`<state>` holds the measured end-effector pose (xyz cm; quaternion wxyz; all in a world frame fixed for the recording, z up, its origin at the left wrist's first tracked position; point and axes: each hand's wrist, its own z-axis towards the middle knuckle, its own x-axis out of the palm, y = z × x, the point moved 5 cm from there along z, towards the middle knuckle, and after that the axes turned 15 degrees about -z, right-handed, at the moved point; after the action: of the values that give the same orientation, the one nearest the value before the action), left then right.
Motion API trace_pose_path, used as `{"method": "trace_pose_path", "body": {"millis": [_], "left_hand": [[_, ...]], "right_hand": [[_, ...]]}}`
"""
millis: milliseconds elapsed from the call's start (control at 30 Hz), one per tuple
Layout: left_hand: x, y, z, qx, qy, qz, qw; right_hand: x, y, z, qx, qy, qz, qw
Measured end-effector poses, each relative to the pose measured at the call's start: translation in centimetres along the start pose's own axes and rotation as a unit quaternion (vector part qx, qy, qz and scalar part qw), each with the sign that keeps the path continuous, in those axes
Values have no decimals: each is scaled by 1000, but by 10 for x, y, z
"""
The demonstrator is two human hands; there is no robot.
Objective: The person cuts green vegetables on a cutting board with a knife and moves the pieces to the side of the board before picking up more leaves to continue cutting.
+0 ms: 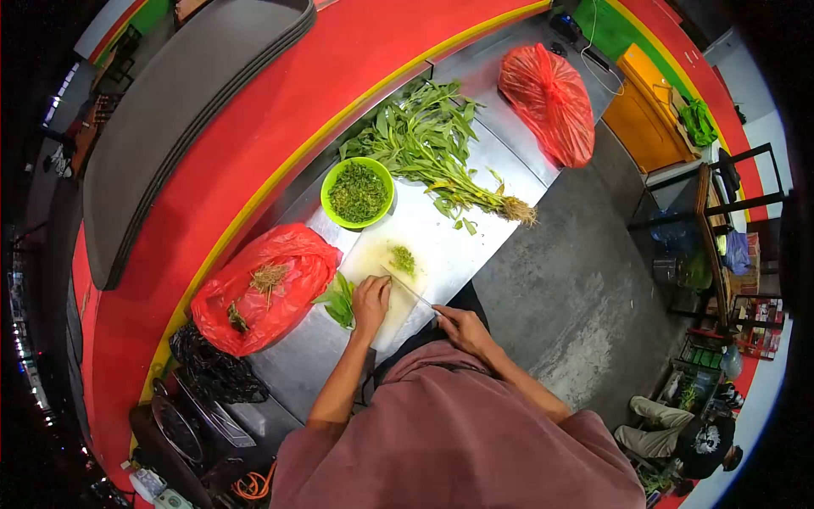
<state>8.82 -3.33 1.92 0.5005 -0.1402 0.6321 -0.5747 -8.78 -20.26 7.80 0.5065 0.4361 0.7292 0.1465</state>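
Observation:
My right hand (pixel 460 327) is wrapped round the handle of a knife (pixel 409 288), whose blade lies slanted over a pale cutting board (pixel 370 254). At the board's left side my left hand (pixel 371 299) is closed with fingers bent down, beside green leaves (pixel 340 301); what it pinches is hidden. A small pile of chopped greens (pixel 402 259) sits just beyond the blade. Behind the board stands a lime green bowl (pixel 388 180) full of chopped greens. A large bunch of leafy stems with roots (pixel 432 148) lies on the metal table (pixel 500 246).
An open red plastic bag (pixel 297 246) holding roots is at the left, near a black bag (pixel 216 369). A tied red bag (pixel 549 102) rests at the back right. A red counter wall (pixel 280 127) borders the table. Another person (pixel 678 433) sits at the lower right.

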Motion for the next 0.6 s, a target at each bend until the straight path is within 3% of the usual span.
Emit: {"method": "trace_pose_path", "body": {"millis": [600], "left_hand": [[-3,-11,5,41,12,62,997]], "right_hand": [[3,-4,2,16,3,41,999]]}}
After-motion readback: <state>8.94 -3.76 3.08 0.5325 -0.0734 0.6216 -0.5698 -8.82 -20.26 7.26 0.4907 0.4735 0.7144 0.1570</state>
